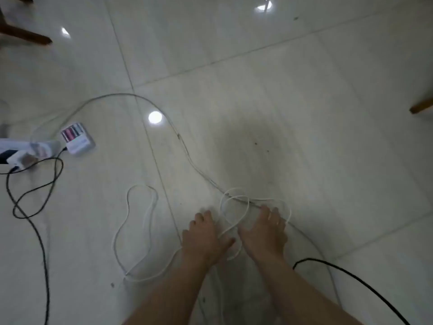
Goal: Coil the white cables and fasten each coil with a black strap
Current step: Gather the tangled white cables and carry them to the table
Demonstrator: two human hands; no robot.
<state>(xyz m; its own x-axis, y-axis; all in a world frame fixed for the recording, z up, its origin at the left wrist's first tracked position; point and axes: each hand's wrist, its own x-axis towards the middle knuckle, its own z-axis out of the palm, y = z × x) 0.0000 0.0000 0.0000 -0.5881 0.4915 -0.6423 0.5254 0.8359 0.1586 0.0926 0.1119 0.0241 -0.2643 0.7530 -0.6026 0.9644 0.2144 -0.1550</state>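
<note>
White cable (246,208): loose overlapping loops on floor (304,113), between both hands; slack loop (127,198) across tile seam. Left hand (206,238): fingers spread flat, holding nothing. Right hand (264,231): fingers on loop, grip not discernible. Risks: grey cable (185,148) crosses loops, may get wound into coil; slack may kink or knot. No black strap seen.
</note>
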